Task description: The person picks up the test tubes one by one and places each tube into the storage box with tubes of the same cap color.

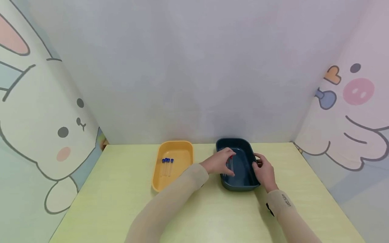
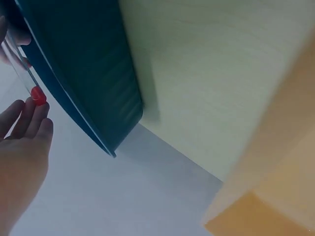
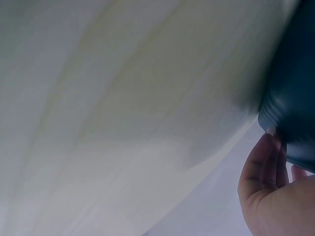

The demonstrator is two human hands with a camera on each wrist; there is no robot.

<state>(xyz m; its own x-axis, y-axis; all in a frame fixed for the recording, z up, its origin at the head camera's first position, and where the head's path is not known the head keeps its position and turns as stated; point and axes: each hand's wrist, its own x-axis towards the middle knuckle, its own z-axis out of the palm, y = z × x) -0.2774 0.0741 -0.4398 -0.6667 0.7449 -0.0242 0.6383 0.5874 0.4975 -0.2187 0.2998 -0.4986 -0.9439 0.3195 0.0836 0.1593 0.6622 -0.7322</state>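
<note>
Over the left part of a dark blue bin [image 1: 241,182], my left hand [image 1: 219,162] pinches a clear test tube with a red cap [image 2: 38,96]. The fingertips are at the cap, and the thumb side lies toward the tube's other end. A second small red spot shows behind the tube in the left wrist view, partly hidden. My right hand [image 1: 265,172] grips the bin's right side, fingers against the outer wall under the rim, as the right wrist view shows.
A yellow tray [image 1: 191,148] stands left of the bin, holding several clear tubes with blue caps [image 1: 168,160]. Both containers sit near the back edge of the pale yellow table [image 1: 121,189], close to the wall. My left forearm passes over the tray's front right corner.
</note>
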